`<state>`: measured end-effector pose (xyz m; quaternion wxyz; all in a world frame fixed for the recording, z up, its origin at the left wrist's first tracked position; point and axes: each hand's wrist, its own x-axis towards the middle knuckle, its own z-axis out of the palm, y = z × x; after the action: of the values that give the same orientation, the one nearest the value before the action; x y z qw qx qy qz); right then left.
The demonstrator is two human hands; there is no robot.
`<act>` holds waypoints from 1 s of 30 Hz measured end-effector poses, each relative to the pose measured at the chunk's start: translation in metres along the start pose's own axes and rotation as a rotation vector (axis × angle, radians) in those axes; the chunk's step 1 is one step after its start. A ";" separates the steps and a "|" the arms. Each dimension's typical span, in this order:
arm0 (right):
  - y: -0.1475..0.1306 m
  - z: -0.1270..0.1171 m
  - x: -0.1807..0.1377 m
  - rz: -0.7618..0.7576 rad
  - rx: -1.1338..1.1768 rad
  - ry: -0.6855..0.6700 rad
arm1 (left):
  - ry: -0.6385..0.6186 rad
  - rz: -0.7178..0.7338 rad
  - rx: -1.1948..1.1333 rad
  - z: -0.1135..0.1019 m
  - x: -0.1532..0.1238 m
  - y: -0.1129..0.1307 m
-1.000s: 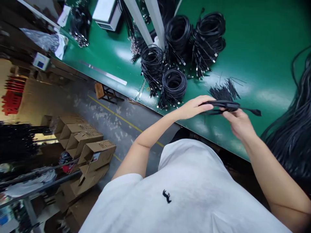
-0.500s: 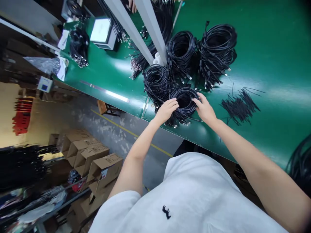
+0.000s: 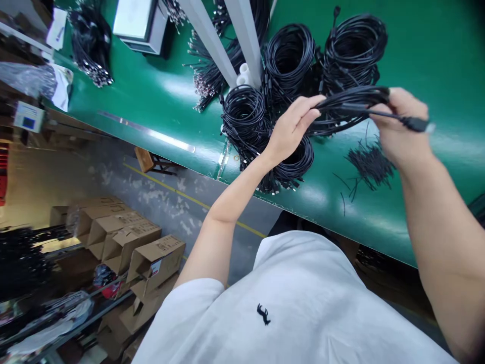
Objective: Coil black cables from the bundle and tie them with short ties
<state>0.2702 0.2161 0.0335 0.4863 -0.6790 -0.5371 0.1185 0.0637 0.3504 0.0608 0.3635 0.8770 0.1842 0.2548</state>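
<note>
Between my two hands a coil of black cable (image 3: 350, 103) is held up above the green table, its loop stretched sideways. My left hand (image 3: 293, 126) grips the left end of the coil with fingers pressed together. At the other end my right hand (image 3: 403, 126) is closed around the loop, and a black cable connector (image 3: 415, 124) sticks out past its fingers. Below my left hand lies a stack of coiled cables (image 3: 297, 164) at the table's front edge. Left of that stands another cable stack (image 3: 244, 111), with metal plugs showing around the base.
Two more cable stacks (image 3: 290, 53) (image 3: 356, 45) stand farther back. A pile of short black ties (image 3: 371, 164) lies on the green table (image 3: 447, 172) at right. Grey posts (image 3: 246, 40) rise beside the stacks. Cardboard boxes (image 3: 155, 260) stand on the floor at left.
Both hands have risen from the front cable stack and moved right and back, lifting a coil off it. The view has shifted slightly.
</note>
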 end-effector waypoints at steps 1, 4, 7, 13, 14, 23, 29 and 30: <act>-0.006 -0.007 0.003 -0.017 -0.006 0.007 | -0.022 0.006 -0.008 -0.005 0.003 0.003; -0.010 -0.003 0.002 -0.132 -0.038 -0.032 | -0.154 0.095 0.019 -0.028 0.003 -0.006; 0.006 0.034 -0.017 -0.187 -0.091 -0.204 | -0.284 0.089 0.103 -0.044 -0.020 -0.032; 0.028 0.093 -0.112 0.060 -0.029 -0.377 | -0.505 0.027 0.313 -0.028 -0.104 -0.068; 0.027 0.093 -0.132 0.119 -0.008 -0.299 | -0.472 0.008 0.340 -0.024 -0.113 -0.068; 0.030 0.047 -0.338 0.644 -0.005 -0.568 | -0.162 -0.033 0.514 -0.007 -0.115 -0.046; 0.070 -0.023 -0.474 1.120 -0.192 -0.599 | 0.104 -0.110 0.362 0.048 -0.153 0.005; 0.082 -0.041 -0.490 1.205 -0.231 -0.553 | 0.069 -0.116 0.305 0.068 -0.164 0.019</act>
<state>0.1548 -0.2158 -0.1880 0.1039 -0.8524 -0.1784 0.4803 -0.0260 0.2173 -0.0185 0.2339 0.9005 0.2835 0.2323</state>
